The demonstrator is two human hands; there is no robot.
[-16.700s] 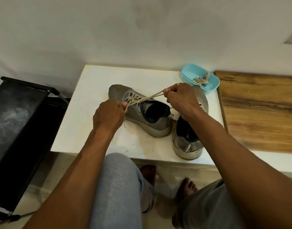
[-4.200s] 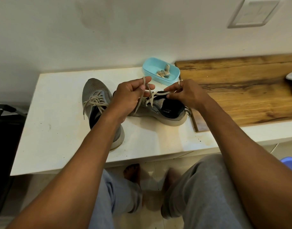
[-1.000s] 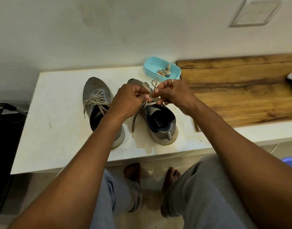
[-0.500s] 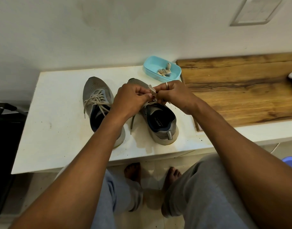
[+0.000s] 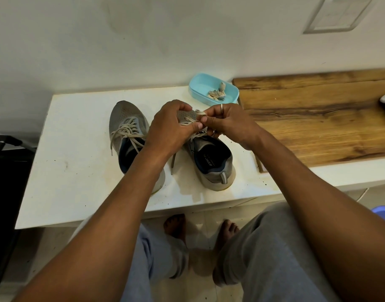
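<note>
Head view: both hands meet at centre of frame, above the front of the right-hand grey shoe (image 5: 211,159), which sits on the white table (image 5: 73,171) w/ heel toward bottom of frame. Left hand (image 5: 173,127) has fingers curled, thumb and fingers pinching the pale lace (image 5: 192,118) just over the shoe's tongue. Right hand (image 5: 227,123), ring on one finger, is curled too, pinching a small loop of the same lace right beside the left thumb; the 2 hands touch at the fingertips. One loose lace end hangs down btw the shoes, toward lower centre. Second grey shoe (image 5: 128,136) stands left of the first, laces slack, partly under the left forearm. Light blue tray (image 5: 211,89) w/ small beige bits sits upper centre, next to a wooden board (image 5: 322,118) at right.
</note>
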